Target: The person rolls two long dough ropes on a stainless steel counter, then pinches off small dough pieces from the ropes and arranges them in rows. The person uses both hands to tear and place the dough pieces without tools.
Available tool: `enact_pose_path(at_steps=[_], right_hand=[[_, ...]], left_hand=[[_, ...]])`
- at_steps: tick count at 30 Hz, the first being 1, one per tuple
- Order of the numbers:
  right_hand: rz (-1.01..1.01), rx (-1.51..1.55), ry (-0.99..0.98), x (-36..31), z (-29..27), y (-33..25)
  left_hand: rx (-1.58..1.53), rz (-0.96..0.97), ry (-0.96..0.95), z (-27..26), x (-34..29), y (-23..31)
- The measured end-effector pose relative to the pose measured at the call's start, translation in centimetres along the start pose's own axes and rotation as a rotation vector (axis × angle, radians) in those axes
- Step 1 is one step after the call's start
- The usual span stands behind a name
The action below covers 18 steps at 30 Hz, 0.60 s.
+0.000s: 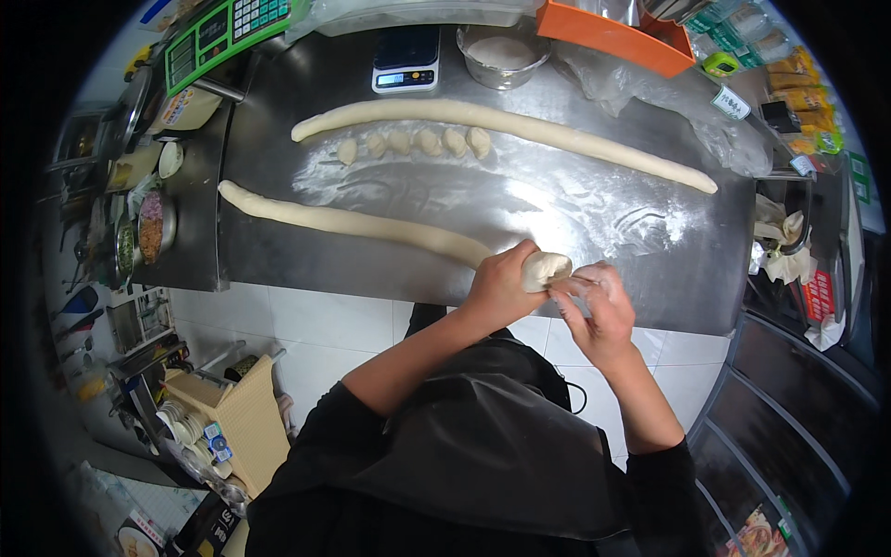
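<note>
A long dough rope (348,221) runs along the near side of the steel table, and its right end rises off the table into my left hand (501,281). That hand is wrapped round the dough just behind its blunt, uneven end. My right hand (603,311) is at this end, thumb and fingers curled in close to it; what they pinch, if anything, is too blurred to make out. Farther back lies a second dough rope (520,123), slightly bowed. Between the two ropes sits a row of several small dough pieces (427,142).
White flour (640,223) dusts the steel table (371,265). Along the back are a digital scale (406,76), a clear bowl (502,56), an orange tray (617,42) and plastic bags (640,88). Bowls of chopped ingredients (151,227) stand at left, a cardboard box (237,418) below.
</note>
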State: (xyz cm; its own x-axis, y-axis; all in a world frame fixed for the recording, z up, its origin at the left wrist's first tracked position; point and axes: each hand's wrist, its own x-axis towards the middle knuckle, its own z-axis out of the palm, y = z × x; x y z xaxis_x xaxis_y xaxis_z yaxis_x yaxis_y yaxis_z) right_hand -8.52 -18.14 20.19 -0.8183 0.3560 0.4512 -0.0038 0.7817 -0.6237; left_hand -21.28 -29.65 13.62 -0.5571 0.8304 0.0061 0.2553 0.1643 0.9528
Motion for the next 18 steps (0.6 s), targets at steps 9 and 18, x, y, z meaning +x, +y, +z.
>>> enact_pose_path(at_steps=[9,18], right_hand=[[-0.016,-0.039,0.007,0.0,2.1,-0.9],[-0.104,-0.021,-0.03,0.2,2.8,-1.6]], left_hand=[[0.039,-0.022,0.106,-0.8,-1.2,-0.1],[-0.006,-0.049,0.145,-1.4,-1.9,-0.5]])
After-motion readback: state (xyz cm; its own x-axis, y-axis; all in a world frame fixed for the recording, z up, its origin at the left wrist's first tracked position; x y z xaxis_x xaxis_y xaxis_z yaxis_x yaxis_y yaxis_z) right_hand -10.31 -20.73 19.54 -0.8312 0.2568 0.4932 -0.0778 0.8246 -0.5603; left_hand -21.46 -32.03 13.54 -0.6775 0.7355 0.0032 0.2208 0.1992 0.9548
